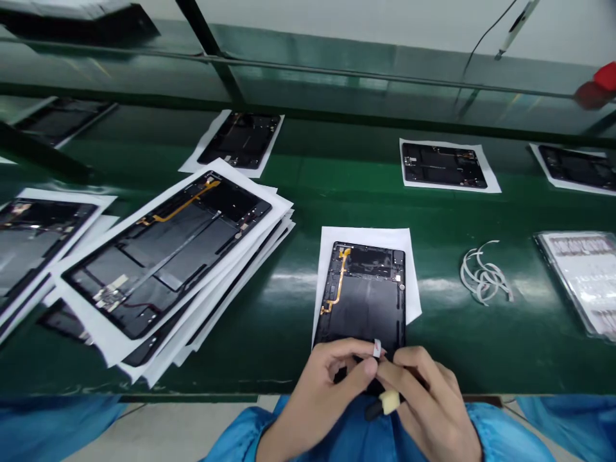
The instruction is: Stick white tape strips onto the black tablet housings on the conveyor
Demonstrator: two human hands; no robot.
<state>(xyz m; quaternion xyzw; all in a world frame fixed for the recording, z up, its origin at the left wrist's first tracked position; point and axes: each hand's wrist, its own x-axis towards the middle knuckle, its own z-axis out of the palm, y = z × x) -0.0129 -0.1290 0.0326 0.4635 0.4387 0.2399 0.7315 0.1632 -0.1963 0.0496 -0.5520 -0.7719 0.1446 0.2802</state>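
My left hand (322,398) is closed, its thumb and forefinger pinching a small white tab (377,348) that sticks up above the fingertips. My right hand (428,398) meets it there, with curled fingertips beside the tab. Tucked in the right hand is a black-ended tool with a yellow wrap (389,402); its working end is hidden. Beneath both hands lies an opened tablet housing (368,308), black inside, with an orange flex cable (340,282) along its left side. A white paper sheet (412,295) is under the housing, and the hands cover its near end.
To the left, a stack of housings (168,250) interleaved with paper overhangs at angles. Curled white strips (484,276) lie on the right, beside a clear tray of small parts (584,276). More housings (445,165) sit along the back of the green bench (298,308).
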